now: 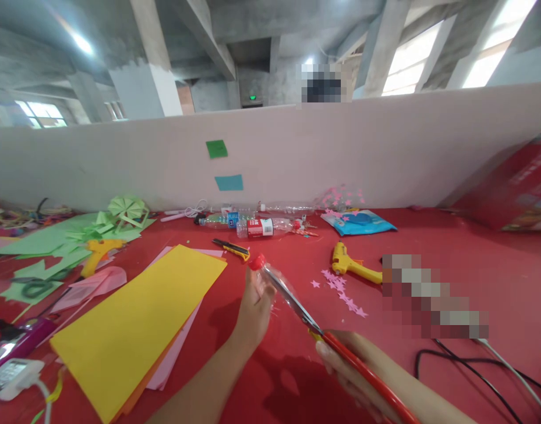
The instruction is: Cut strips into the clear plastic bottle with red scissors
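My left hand (254, 312) is closed round the neck end of a clear plastic bottle (266, 270) with a red cap (257, 262), held above the red table. In my right hand (347, 356) are large scissors (356, 364) with long red handles. Their blades point up and left and lie along the clear plastic, close to my left fingers. I cannot tell whether the blades are cutting into it. The bottle's lower part is hard to make out behind the scissors and right hand.
Yellow paper sheets (142, 324) lie at left, green paper scraps (76, 229) beyond. A utility knife (232, 249), a bottle with a red label (260, 227) and a blue packet (361, 222) lie further back. A yellow glue gun (354, 267) and pink stars (341, 287) are at right.
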The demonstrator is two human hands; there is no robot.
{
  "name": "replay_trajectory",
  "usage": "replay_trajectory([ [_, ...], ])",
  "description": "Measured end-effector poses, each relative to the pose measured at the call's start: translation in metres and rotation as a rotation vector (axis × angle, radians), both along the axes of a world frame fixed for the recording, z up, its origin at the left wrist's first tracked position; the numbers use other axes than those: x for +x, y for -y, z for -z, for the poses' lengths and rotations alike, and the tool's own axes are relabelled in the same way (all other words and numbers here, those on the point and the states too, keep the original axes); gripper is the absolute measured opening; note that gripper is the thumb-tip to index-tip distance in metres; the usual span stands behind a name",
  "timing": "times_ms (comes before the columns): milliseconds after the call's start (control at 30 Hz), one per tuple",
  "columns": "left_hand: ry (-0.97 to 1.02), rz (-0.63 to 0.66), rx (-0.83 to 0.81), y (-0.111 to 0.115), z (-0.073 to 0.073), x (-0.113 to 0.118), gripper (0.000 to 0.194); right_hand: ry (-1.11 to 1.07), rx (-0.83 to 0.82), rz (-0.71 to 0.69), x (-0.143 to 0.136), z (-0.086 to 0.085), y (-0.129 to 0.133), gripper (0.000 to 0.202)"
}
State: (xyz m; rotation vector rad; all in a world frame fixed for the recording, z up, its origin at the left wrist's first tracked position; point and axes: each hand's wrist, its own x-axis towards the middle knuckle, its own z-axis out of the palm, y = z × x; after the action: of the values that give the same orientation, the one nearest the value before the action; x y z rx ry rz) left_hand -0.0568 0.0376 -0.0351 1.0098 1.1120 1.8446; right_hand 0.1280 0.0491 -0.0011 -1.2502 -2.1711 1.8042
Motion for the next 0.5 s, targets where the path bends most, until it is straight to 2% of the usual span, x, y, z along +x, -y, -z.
replay_trajectory([
  [200, 0.013, 0.019, -0.012, -0.0001, 0.0024, 0.0022, 0.051, -0.042, -0.015, 0.038, -0.0015, -0.0059, 0.0032, 0.056],
  [500, 0.017, 0.037, -0.031, 0.0004, 0.0006, 0.0032, 0.052, 0.008, -0.033, 0.057, -0.0023, -0.0074, 0.0036, 0.050],
])
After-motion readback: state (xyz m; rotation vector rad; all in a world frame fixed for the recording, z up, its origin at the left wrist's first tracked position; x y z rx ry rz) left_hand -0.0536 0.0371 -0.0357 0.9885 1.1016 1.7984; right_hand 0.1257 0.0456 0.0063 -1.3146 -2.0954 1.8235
